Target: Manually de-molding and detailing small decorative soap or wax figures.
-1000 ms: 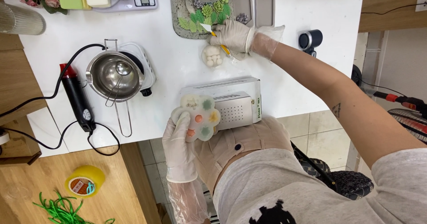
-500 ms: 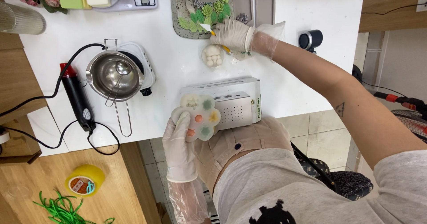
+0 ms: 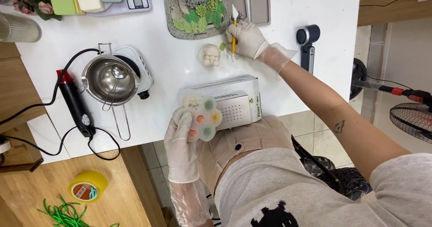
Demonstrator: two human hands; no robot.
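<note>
Two hands, two separate holds. Your left hand [image 3: 181,151], gloved, is at the near edge of the desk [image 3: 180,69], its grip closed around the left side of a flower-shaped silicone mould [image 3: 201,117] with pale, green, orange and yellow fills in its cups. The mould hovers just in front of the white metal box [image 3: 234,102], partly overlapping it in the head view.

Your right hand [image 3: 246,38], also gloved, is stretched to the far side of the desk, its grip narrow around a thin yellow-handled craft knife [image 3: 234,33]. The knife's long axis runs near to far, blade tip pointing away from you toward the grey rectangular moulds [image 3: 250,4] and the tray of green leaf pieces [image 3: 198,14].

The small white figure [image 3: 210,56] lies on the desk just left of the knife hand, slightly nearer to you, close but not touching. So the right hand is much the nearer to it; the left hand is well apart, with the box between.

Further left stand the steel pot on the small hotplate [image 3: 112,77] and the black heat gun [image 3: 75,102].
</note>
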